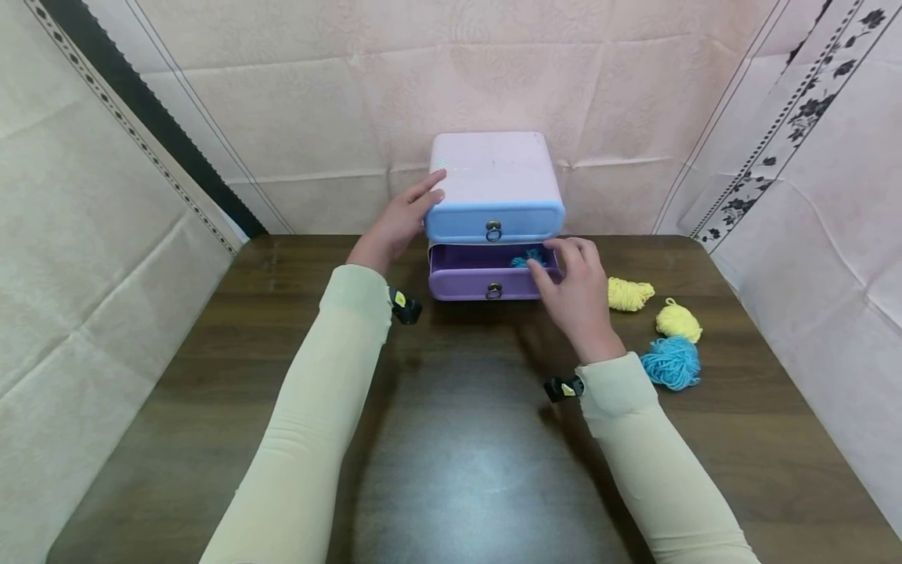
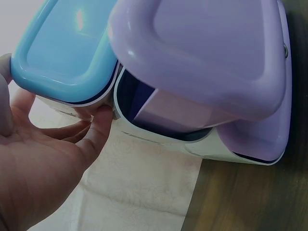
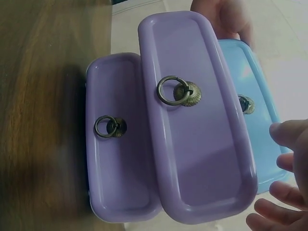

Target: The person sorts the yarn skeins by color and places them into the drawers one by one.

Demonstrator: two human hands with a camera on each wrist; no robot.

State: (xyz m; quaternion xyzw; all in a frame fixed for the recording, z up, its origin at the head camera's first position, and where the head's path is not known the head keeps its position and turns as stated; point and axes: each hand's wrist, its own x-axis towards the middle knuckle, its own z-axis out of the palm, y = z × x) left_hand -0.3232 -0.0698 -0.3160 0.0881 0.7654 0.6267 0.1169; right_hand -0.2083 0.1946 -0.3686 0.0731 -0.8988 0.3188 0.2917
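Note:
A small chest of drawers with a white top (image 1: 493, 160) stands against the back wall. Its blue top drawer (image 1: 486, 223) is closed, while the purple middle drawer (image 1: 472, 283) is pulled out, with teal yarn (image 1: 527, 258) in its right part. Below it, the lower purple drawer (image 3: 115, 168) is closed in the right wrist view. My left hand (image 1: 402, 219) rests on the chest's upper left side, its fingers fairly straight. Over the right end of the pulled-out drawer hovers my right hand (image 1: 574, 290); its fingers (image 3: 284, 207) are spread, with nothing visibly held.
Right of the chest lie two yellow yarn bundles, one long (image 1: 629, 294) and one rounder (image 1: 679, 320). A blue yarn ball (image 1: 672, 363) sits nearer, close to my right sleeve. Pale cloth walls (image 1: 282, 117) surround the brown wooden table (image 1: 437, 454).

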